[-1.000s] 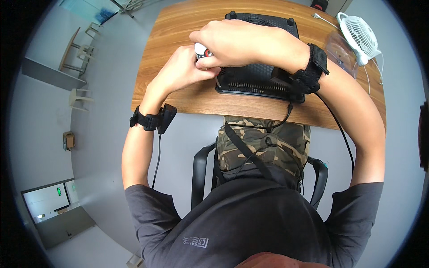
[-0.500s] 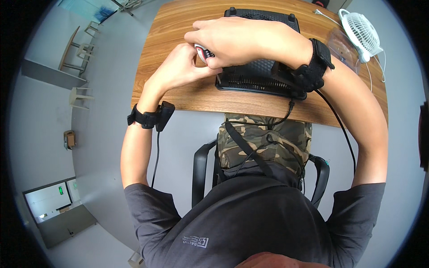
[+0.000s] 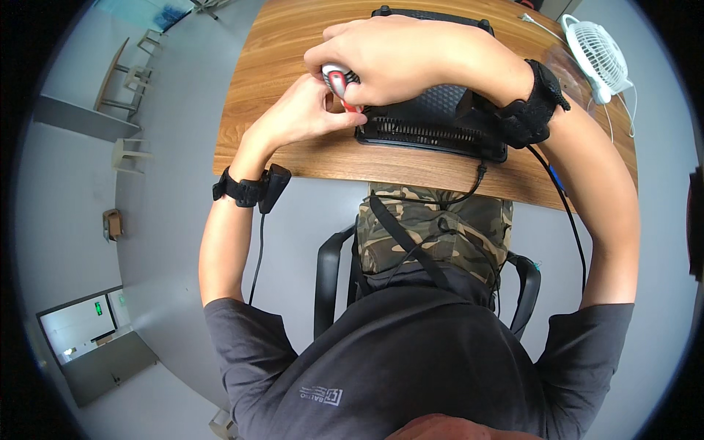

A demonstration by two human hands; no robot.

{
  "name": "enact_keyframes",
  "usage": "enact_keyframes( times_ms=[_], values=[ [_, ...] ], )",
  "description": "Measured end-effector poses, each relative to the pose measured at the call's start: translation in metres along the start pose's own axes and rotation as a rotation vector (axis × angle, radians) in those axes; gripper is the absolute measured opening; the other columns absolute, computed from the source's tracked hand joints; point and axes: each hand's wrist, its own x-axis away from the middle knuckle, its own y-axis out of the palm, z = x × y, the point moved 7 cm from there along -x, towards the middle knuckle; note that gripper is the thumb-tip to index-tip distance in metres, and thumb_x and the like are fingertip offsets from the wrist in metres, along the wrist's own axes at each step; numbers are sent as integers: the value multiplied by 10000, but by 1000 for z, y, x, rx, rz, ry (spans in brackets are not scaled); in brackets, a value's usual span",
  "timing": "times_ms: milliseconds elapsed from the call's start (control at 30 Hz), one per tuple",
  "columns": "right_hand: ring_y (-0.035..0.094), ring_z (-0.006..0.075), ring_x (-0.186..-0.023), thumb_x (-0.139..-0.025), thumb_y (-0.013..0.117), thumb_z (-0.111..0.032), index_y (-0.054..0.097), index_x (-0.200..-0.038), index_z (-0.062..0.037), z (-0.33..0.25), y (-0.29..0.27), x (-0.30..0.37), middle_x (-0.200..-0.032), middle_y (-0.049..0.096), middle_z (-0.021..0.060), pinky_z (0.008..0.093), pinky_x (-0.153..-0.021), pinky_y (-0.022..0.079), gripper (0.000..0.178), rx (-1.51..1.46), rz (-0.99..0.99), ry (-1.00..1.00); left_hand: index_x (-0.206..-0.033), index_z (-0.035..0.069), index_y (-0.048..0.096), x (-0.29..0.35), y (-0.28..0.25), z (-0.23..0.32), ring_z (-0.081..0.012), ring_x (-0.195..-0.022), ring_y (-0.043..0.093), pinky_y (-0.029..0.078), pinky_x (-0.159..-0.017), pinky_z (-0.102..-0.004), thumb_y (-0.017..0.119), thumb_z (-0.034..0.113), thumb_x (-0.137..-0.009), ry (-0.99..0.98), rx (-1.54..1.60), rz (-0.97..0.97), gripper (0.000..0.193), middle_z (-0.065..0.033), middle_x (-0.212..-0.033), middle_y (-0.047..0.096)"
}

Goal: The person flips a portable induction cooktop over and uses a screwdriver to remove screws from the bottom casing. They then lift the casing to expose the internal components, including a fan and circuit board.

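A screwdriver (image 3: 336, 78) with a red, white and black handle is wrapped in the fingers of my right hand (image 3: 389, 62). Its handle slants down toward the near left corner of a flat black device (image 3: 433, 134) with a slotted vent. My left hand (image 3: 304, 110) is closed around the lower part of the screwdriver, its thumb stretched along the red section by that corner. The left fingertips are partly hidden behind the tool and my right hand. Both my right hand and forearm cover much of the device. What lies under the screwdriver's tip is too small to make out.
A white desk fan (image 3: 598, 59) stands at the right of the wooden table (image 3: 271, 44), beside a clear plastic tray (image 3: 568, 73) partly behind my forearm. A black cable (image 3: 480, 174) runs from the device over the near edge. Chair armrests (image 3: 330, 282) flank me.
My right hand has turned and shifted a little, so more of the screwdriver's handle and its red section shows. My right wrist has moved slightly right. The left hand stays nearly in place.
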Motion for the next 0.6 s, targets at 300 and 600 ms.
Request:
enact_keyframes(
  times_ms=[300, 600],
  values=[
    [730, 366, -794, -875, 695, -317, 667, -995, -7, 5, 4, -8, -785, 714, 183, 446, -722, 587, 334, 53, 24, 120, -923, -7, 689, -3, -3, 8, -289, -734, 682, 533, -717, -391, 876, 320, -759, 69, -87, 102, 411, -143, -801, 717],
    [731, 350, -815, -829, 711, -277, 668, -987, -12, 10, 5, -3, -827, 720, 182, 442, -738, 584, 312, 43, 43, 127, -891, -19, 667, -3, -5, 10, -207, -624, 586, 479, -629, -351, 855, 267, -782, 21, -29, 40, 359, -116, -713, 662]
  ],
)
